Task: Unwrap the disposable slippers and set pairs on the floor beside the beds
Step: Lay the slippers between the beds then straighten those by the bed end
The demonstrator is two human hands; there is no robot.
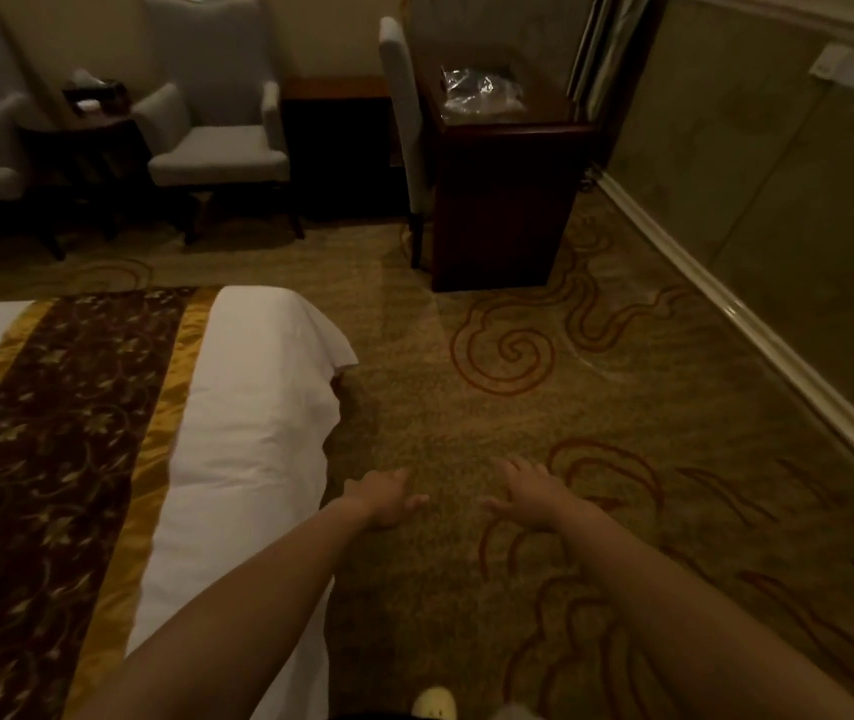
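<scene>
Both of my arms reach forward over the patterned carpet beside the bed (237,407). My left hand (385,498) hangs close to the bed's white corner, fingers relaxed and holding nothing. My right hand (528,491) is a little to its right, fingers spread, also holding nothing. A crumpled clear plastic wrapper (476,93) lies on the dark wooden desk (508,200) at the far side of the room; I cannot tell what is inside it. No slippers show on the floor near the bed. A pale shoe tip (432,704) peeks in at the bottom edge.
The bed carries a brown and gold runner (50,459). Two grey armchairs (217,142) flank a small dark side table (81,142) at the back left. A grey chair (404,122) stands against the desk. A wall with white skirting (757,324) runs along the right.
</scene>
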